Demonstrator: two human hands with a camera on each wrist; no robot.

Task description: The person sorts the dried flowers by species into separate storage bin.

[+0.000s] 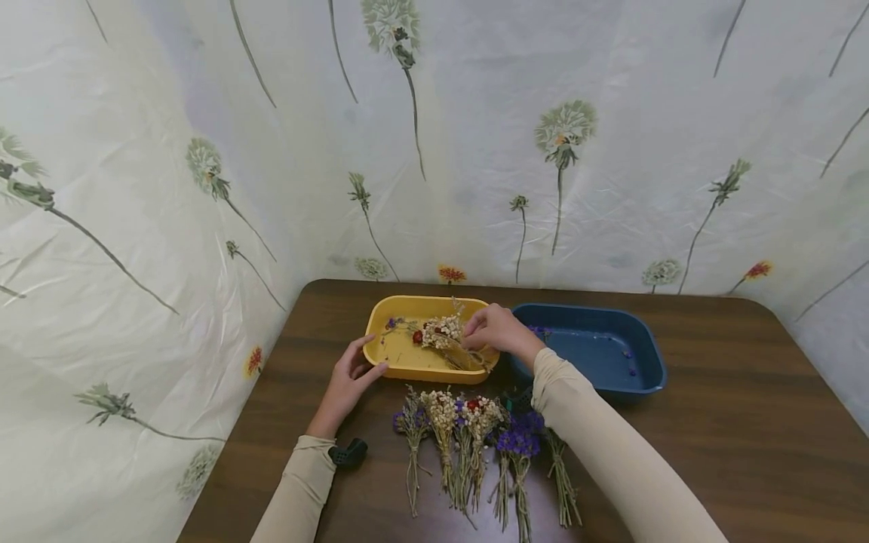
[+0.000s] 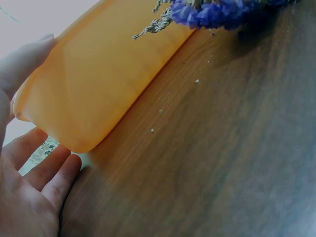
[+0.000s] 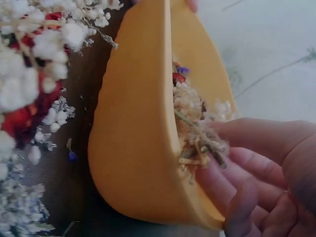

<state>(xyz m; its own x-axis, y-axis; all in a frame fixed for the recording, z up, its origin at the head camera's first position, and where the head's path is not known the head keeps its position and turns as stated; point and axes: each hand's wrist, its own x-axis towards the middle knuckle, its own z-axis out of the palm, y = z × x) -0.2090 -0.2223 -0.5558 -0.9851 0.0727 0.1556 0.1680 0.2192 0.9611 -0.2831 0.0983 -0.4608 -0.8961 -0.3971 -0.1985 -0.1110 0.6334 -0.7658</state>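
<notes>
The right hand (image 1: 498,329) pinches the stems of a pale dried bunch (image 1: 440,333) at the right end of the yellow tray (image 1: 397,367); the left hand (image 1: 349,381), thumb and fingers spread, rests against that tray's near-left corner; the tray sits toward the far edge of the table (image 1: 733,392). A light hold on the stems alone seems best (the heads look brittle); the left hand should steady the corner, and the bunch should clear the near rim; just to the right stands the blue tray (image 1: 591,356), purple bits (image 1: 632,371) inside; tied bunches (image 1: 443,415) lie nearer the front edge, where a low right sleeve (image 1: 597,430) could brush them.
</notes>
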